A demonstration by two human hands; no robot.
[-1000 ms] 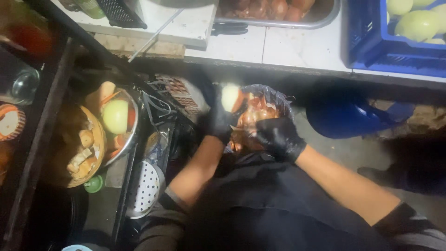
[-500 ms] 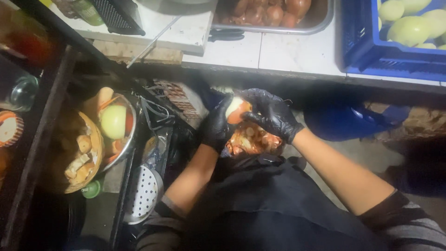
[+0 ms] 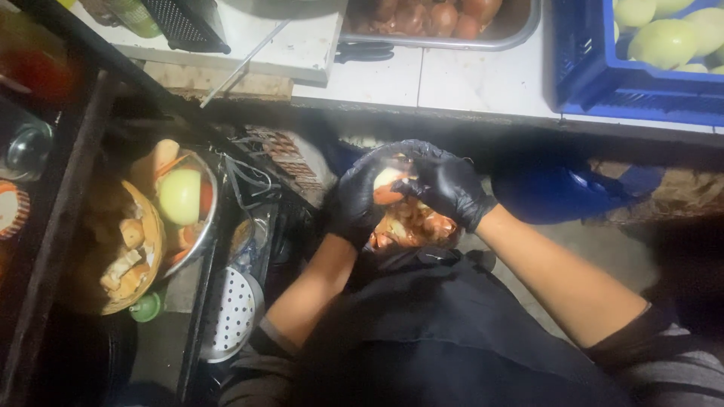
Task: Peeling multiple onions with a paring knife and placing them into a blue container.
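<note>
Both my hands wear black gloves. My left hand (image 3: 354,202) cups a partly peeled onion (image 3: 388,186), pale on top with orange-brown skin below. My right hand (image 3: 446,183) rests on the onion's upper side, fingers curled over it, touching the skin. Directly beneath the hands sits a dark bag of onion skins (image 3: 413,226), held over my black apron (image 3: 445,332).
A metal tray of brown onions (image 3: 445,22) and a blue crate of pale green fruit (image 3: 641,68) stand on the white tiled counter (image 3: 452,79). At left, a metal bowl (image 3: 197,218) with vegetable pieces, a basket of scraps (image 3: 128,256), a perforated white lid (image 3: 230,316).
My right hand has come up from the bag of skins onto the onion. Both hands sit slightly lower and closer together than a second ago.
</note>
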